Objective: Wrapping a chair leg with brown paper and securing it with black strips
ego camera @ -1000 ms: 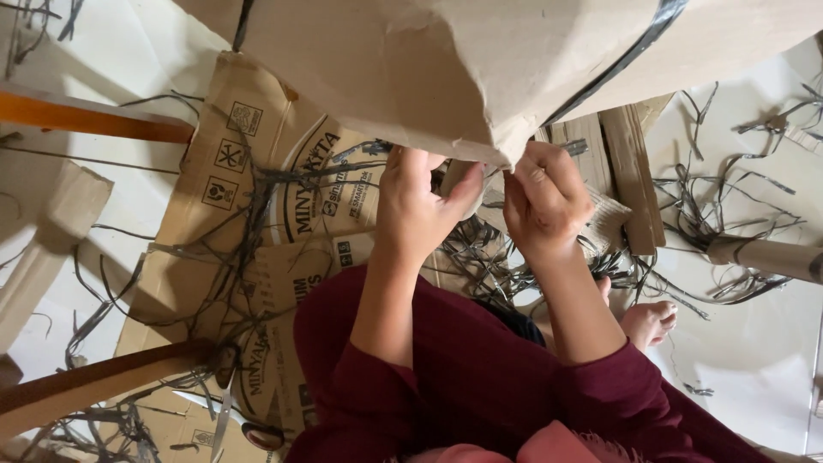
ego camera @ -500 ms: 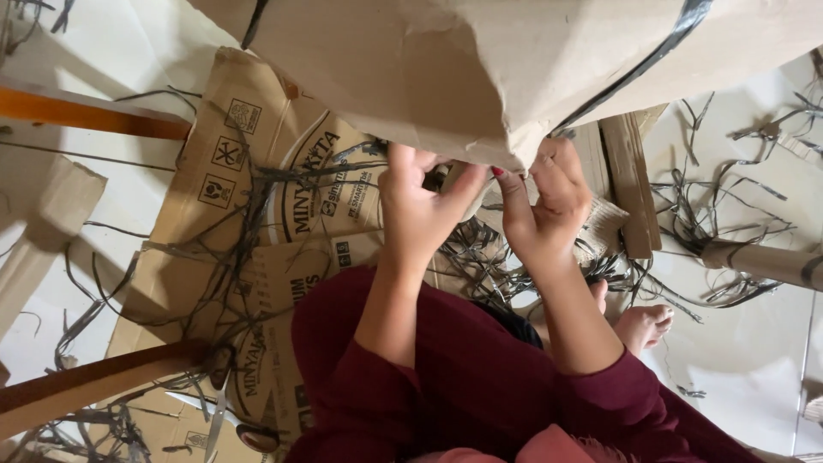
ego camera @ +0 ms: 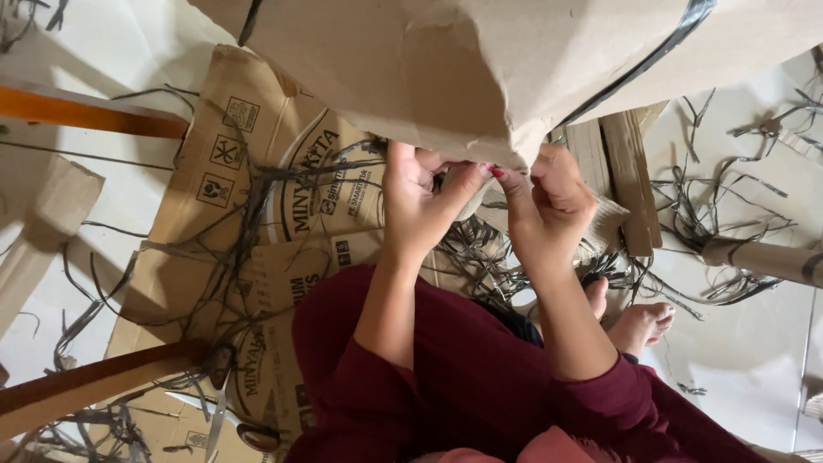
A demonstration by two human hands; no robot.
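Note:
A large sheet of brown cardboard (ego camera: 480, 60) with a black strap (ego camera: 651, 60) across it hangs over the top of the view. My left hand (ego camera: 420, 206) pinches the sheet's lower torn corner from beneath. Just to its right, my right hand (ego camera: 549, 201) grips the same corner, fingers curled on the edge. Both arms wear dark red sleeves. What lies between the fingers under the flap is partly hidden.
Flattened printed cartons (ego camera: 283, 206) lie on the pale floor, covered with several thin black strips (ego camera: 249, 223). Wooden legs (ego camera: 94, 116) stand at left, scissors (ego camera: 219, 420) lie at bottom left, wood blocks (ego camera: 626, 171) and a cardboard tube (ego camera: 763, 257) at right. My bare foot (ego camera: 643, 321) rests nearby.
My right hand has shifted slightly up and right along the cardboard corner, its fingers re-gripping the edge. My left hand stays pinched on the corner.

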